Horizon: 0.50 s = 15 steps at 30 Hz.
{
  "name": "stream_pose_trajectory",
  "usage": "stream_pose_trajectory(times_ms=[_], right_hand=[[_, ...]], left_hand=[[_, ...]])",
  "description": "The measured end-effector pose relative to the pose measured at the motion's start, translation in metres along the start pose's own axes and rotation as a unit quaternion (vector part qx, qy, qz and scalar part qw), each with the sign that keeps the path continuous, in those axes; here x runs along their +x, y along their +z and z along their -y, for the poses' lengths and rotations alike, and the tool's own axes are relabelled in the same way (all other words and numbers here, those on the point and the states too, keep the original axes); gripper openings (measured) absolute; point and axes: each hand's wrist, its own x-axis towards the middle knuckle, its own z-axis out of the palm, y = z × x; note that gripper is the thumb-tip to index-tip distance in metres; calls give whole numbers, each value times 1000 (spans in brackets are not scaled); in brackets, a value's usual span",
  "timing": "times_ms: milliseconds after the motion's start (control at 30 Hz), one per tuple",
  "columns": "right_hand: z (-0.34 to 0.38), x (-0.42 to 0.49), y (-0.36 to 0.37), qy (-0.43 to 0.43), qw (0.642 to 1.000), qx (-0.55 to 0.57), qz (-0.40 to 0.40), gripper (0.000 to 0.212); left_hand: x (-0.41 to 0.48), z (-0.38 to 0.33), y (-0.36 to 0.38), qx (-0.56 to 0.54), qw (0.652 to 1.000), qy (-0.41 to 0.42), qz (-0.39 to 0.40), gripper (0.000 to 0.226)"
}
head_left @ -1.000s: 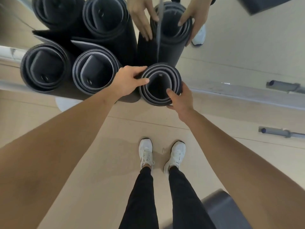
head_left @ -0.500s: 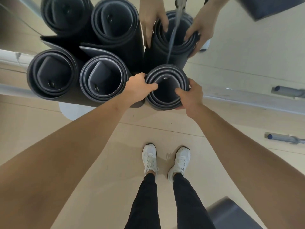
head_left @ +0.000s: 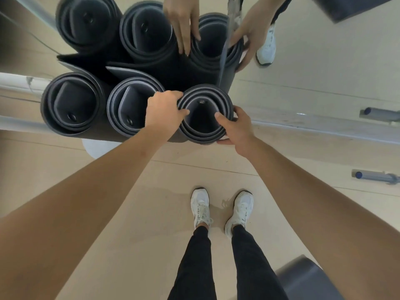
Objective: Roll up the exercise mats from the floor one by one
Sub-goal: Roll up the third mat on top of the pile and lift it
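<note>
- The left roll and the middle roll stand on end on the floor, touching each other, at the foot of the mirror. Both are loosely wound, so we judge that a sideways knock could topple them or spring them open.
- Our left hand grips the left rim of the third roll, thumb hooked over the edge, knuckles against the middle roll. Any shove from here goes straight into that neighbour.
- The third roll stands upright just right of the middle one, close to the mirror. Its core is wide and its coils slack. If we let go before it sits flat, it may lean or unwind.
- Our right hand pinches the right rim, thumb inside, fingers outside. We hold only the top, so the foot could skid on the smooth floor.
- A dark pad lies near our shoes. We cannot tell what it is, but stepping back could catch a heel on it.
</note>
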Motion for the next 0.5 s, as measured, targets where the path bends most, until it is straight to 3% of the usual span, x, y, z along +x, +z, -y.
stream_pose_trajectory(times_ms=[100,333,500], right_hand=[[-2,-1,-8,-6,999,-53,-11,43],[-22,-32,-20,-58,991,-113,-47,59],[-68,-99,-52,-80,983,-149,-64,32]], left_hand=[[-20,6,0,-77,996,-9,-40,47],[-86,10,11,-199,979,-40,-24,41],[-147,-4,33,-240,968,-38,61,35]])
